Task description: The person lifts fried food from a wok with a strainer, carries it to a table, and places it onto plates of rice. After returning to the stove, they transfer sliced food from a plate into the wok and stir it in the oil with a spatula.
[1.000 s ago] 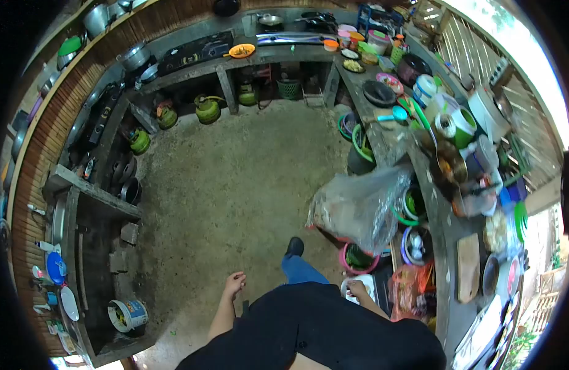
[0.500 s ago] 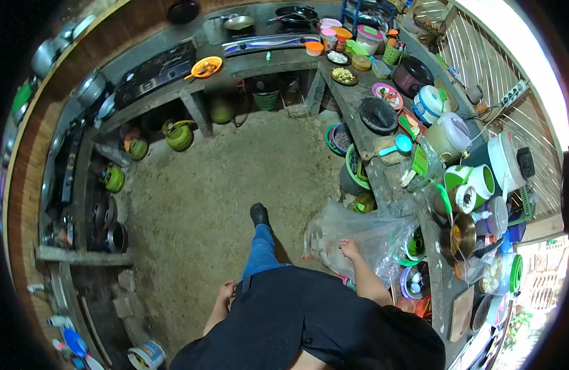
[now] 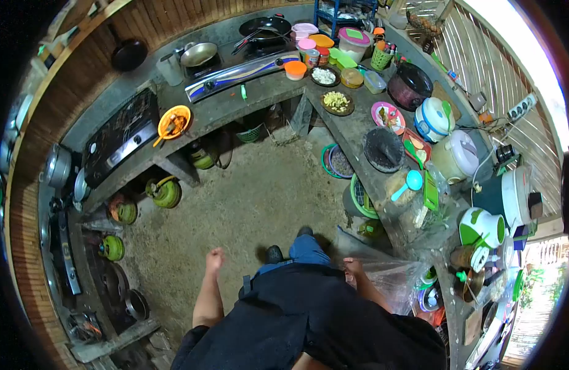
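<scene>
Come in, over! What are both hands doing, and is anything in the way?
Left hand curled, above floor. Right hand by clear plastic; can't tell if gripping. Plastic might snag the right side. Over.

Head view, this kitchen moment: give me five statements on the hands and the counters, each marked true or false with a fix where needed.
1. The left hand grips a knife. False: no knife or other tool shows in it.
2. Clear plastic is beside the right hand. True.
3. The turquoise scoop lies inside the stone mortar. False: it lies outside, beside the mortar.
4. A black frying pan hangs against the wooden wall. True.
5. The orange plate is on the floor. False: it is on the counter, with food on it.
</scene>
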A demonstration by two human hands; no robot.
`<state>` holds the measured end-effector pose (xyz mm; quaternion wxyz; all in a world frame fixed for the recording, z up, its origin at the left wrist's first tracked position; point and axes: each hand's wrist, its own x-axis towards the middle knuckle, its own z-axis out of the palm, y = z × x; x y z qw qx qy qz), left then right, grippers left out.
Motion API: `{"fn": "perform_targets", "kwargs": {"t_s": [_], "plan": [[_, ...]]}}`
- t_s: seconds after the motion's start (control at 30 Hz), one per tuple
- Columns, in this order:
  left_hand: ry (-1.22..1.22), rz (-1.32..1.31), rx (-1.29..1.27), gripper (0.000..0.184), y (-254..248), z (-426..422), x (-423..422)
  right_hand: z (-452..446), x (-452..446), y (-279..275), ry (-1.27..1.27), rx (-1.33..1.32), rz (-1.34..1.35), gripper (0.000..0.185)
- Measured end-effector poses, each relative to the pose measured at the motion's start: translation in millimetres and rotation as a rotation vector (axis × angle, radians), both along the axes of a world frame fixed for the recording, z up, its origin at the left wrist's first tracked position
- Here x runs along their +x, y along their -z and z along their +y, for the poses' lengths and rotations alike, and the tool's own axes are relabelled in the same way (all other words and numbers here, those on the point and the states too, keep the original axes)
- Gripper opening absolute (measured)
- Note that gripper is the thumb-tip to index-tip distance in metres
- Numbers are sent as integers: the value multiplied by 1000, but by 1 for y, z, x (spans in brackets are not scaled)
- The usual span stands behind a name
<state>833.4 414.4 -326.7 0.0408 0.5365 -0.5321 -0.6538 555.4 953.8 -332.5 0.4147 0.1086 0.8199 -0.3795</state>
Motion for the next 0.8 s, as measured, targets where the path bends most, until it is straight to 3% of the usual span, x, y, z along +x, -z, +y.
{"fn": "perform_targets", "kwargs": {"t_s": [0.1, 0.13, 0.2, 0.23, 0.3, 0.4, 0.43, 0.5, 0.6, 0.73, 0.8], "plan": [[52, -91, -105, 24, -36, -46, -99, -34, -52, -2, 5, 16, -111, 18], [107, -101, -134, 28, -44, -54, -125, -32, -65, 28, 1, 11, -114, 18], [96, -88, -106, 29, -57, -62, -184, -23, -105, 114, -190, 5, 211, 20], [91, -89, -64, 30, -57, -64, -208, -45, -126, 95, -190, 1, 210, 20], [116, -81, -48, 31, -60, -64, -248, -88, -175, 46, 106, 36, 104, 21], [141, -14, -62, 32, -56, -77, -298, -150, -254, -18, 138, 68, 36, 19], [154, 48, -92, 32, -56, -85, -318, -162, -288, -4, 130, 62, 37, 19], [143, 58, -127, 32, -79, -96, -355, -158, -347, 64, -246, -139, 353, 12], [141, 94, -194, 31, -105, -121, -408, -247, -424, -47, -238, -94, 409, 14], [148, 101, -283, 31, -163, -164, -482, -336, -519, -59, -152, -178, 420, 18], [158, 105, -305, 31, -165, -196, -517, -376, -554, -73, -135, -219, 358, 21]]}}
